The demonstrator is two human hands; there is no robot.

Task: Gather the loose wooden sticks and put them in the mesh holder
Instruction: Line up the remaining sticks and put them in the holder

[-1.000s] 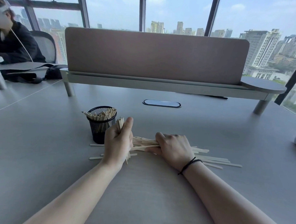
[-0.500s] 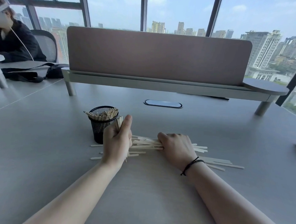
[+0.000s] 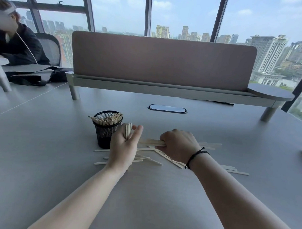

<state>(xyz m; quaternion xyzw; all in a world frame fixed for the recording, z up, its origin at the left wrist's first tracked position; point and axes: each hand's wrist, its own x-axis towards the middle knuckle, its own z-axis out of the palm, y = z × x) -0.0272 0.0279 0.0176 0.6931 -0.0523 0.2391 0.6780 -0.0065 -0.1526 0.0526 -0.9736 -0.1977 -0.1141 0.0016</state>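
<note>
At frame centre, the left hand (image 3: 123,147) grips an upright bundle of sticks (image 3: 128,130) beside the mesh holder (image 3: 106,130), while the right hand (image 3: 178,146) pinches flat sticks (image 3: 151,142) off the bench (image 3: 42,153); they look light, stiff, slippery, best clasped mid-length.

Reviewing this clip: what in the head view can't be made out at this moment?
- Right hand fingertips: curled under the hand, so how many sticks it grips is hidden.
- Lower end of the bundle: covered by the left hand.
- Sticks on the table: partly under both hands and the right wrist.
- Mesh holder fill depth: too fine to tell.
</note>
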